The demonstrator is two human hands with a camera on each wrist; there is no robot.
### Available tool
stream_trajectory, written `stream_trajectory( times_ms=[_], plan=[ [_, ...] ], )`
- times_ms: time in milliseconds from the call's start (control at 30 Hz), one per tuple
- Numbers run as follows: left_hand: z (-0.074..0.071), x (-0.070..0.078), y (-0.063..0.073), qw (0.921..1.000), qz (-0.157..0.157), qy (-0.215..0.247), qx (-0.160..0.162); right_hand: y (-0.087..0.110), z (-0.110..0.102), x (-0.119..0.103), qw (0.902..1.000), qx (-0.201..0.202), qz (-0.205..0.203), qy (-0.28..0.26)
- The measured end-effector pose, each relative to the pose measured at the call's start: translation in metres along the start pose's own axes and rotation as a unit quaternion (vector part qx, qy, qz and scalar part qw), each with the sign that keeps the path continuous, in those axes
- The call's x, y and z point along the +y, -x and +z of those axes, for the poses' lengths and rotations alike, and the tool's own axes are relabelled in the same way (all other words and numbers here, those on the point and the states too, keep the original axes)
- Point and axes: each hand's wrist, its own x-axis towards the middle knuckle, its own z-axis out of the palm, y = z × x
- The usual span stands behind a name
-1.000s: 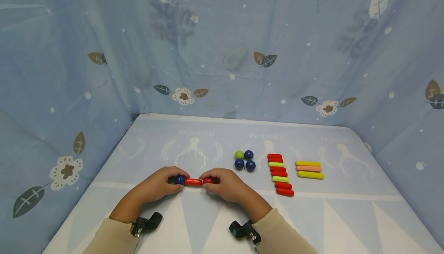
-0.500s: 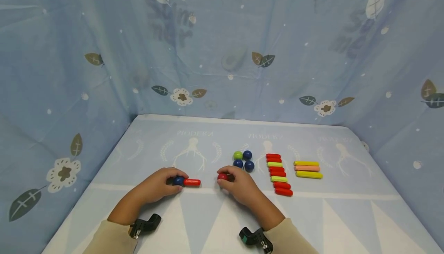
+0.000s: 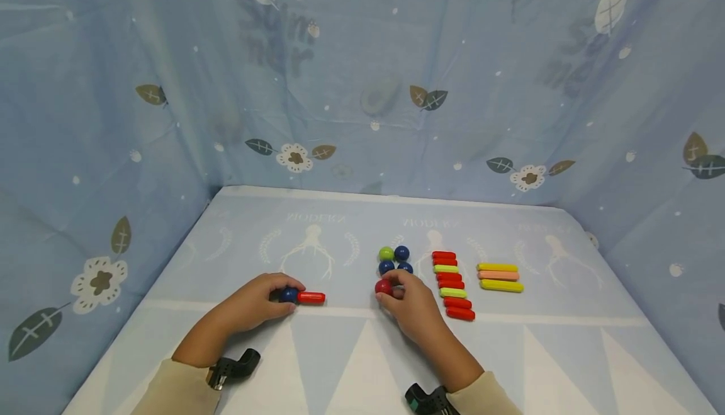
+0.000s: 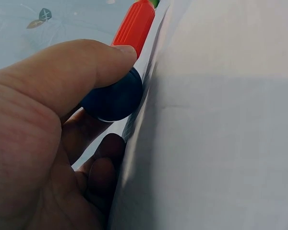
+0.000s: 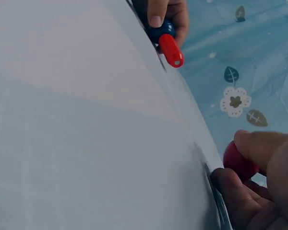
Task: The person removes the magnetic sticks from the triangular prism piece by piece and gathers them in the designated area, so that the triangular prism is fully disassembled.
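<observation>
At the left of the table, my left hand (image 3: 255,301) holds a dark blue ball (image 3: 288,295) between thumb and fingers. A short red ridged rod (image 3: 311,298) sticks out of that ball to the right; the left wrist view shows the thumb (image 4: 108,62) lying over the ball and the rod's near end. My right hand (image 3: 418,309) pinches a red ball (image 3: 383,286) between thumb and fingers, just in front of a group of loose balls. In the right wrist view, a small hole shows in the free end of the red rod (image 5: 172,51).
A green ball (image 3: 386,254) and several blue balls (image 3: 401,253) sit behind my right hand. Right of them lies a column of short red and yellow-green rods (image 3: 450,277), then longer yellow (image 3: 501,285) and orange (image 3: 498,275) rods. A patterned curtain (image 3: 340,87) surrounds the table.
The red ball was at the red rod's right end. My right hand has carried it away to the right, towards the loose balls. My left hand has stayed on the blue ball.
</observation>
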Motion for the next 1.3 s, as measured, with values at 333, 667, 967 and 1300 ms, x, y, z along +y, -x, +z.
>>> stream_trajectory(
  times_ms=[333,667,967,1300],
  plan=[
    [-0.001,0.002,0.001,0.9999,-0.013,0.011,0.0,-0.002,-0.002,0.006,0.9987,0.045,0.001,0.026],
    [0.0,0.002,0.002,0.9998,-0.017,0.005,0.006,-0.004,-0.002,0.011,0.9985,0.039,0.006,0.038],
    [0.001,0.002,0.001,0.9999,-0.009,0.006,0.006,-0.005,-0.004,0.01,0.999,0.041,0.006,0.016],
    [0.001,0.003,0.0,0.9999,-0.013,0.006,0.006,-0.005,-0.003,0.011,0.9991,0.038,0.018,0.008]
  ],
)
